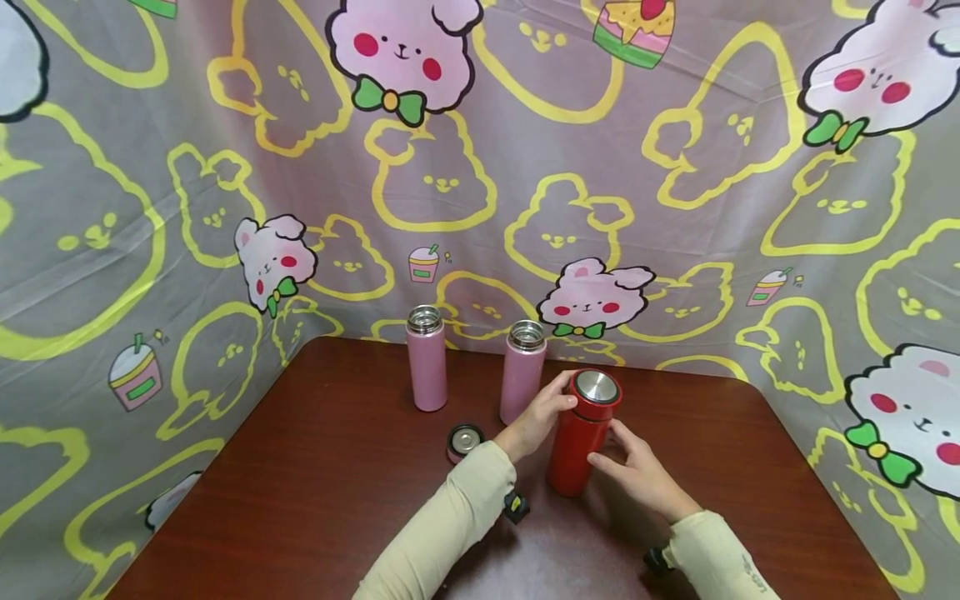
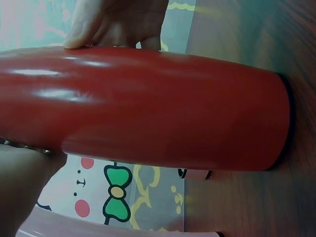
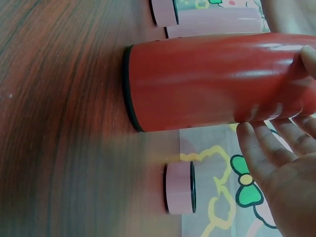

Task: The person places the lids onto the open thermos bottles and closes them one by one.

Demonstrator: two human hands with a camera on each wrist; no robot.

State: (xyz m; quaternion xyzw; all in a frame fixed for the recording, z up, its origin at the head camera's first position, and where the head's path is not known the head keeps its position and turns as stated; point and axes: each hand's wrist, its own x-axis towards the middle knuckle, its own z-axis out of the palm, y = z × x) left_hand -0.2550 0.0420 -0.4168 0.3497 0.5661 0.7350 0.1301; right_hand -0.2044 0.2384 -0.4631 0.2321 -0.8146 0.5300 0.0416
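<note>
A red thermos bottle [image 1: 577, 454] with a silver-topped red lid [image 1: 597, 387] stands on the table between both hands. My left hand [image 1: 542, 419] grips it high up, at the lid. Lower on the body, my right hand [image 1: 643, 471] holds its right side, thumb at the front. The right wrist view shows the right hand's fingertips [image 3: 245, 129] against the red wall. Behind stand two pink thermos bottles without lids, one [image 1: 428, 367] at the left and another [image 1: 522, 375] just behind the left hand.
A pink lid [image 1: 466, 440] lies upside down left of the red bottle, beside the left sleeve. Another pink lid [image 3: 178, 187] appears in the right wrist view, on the bottle's other side. Patterned cloth [image 1: 555, 150] hangs behind the brown table [image 1: 300, 500].
</note>
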